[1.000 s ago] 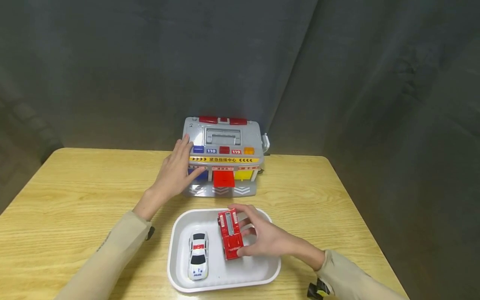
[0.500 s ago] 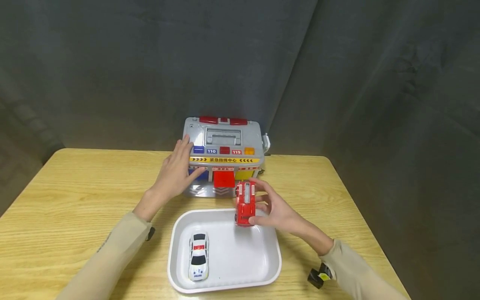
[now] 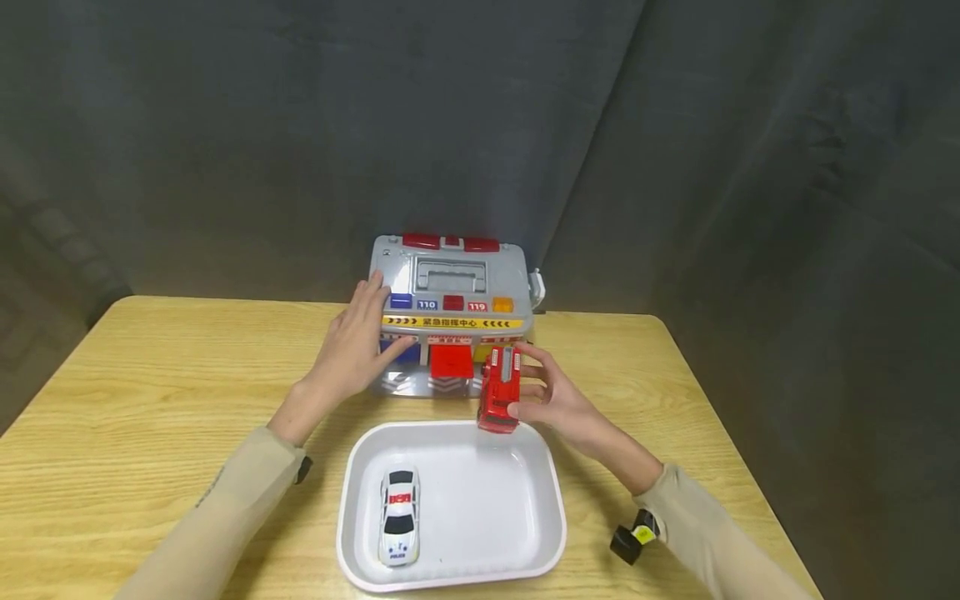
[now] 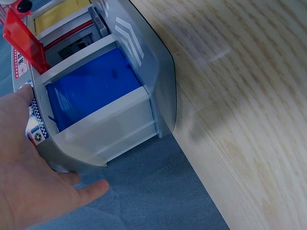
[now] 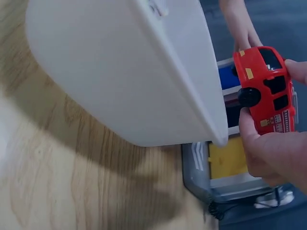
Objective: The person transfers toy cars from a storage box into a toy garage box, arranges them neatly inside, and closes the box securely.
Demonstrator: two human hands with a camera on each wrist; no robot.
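A grey toy emergency station (image 3: 450,292) stands at the table's far edge, with blue (image 4: 91,86), red and yellow (image 5: 228,158) bays; the red door (image 3: 450,363) is flipped open. My left hand (image 3: 352,346) rests flat against the station's left side, fingers straight. My right hand (image 3: 543,400) grips a red toy fire truck (image 3: 500,390), also in the right wrist view (image 5: 266,91), in front of the yellow bay, above the far rim of a white tray (image 3: 551,483). A white police car (image 3: 397,515) lies in the tray.
The wooden table (image 3: 150,400) extends left and right of the tray. A small black and yellow object (image 3: 632,537) lies by my right sleeve. A dark grey curtain hangs behind the table.
My right hand lifted the red fire truck out of the tray and carried it forward and right, toward the station's bays. The left hand stayed on the station.
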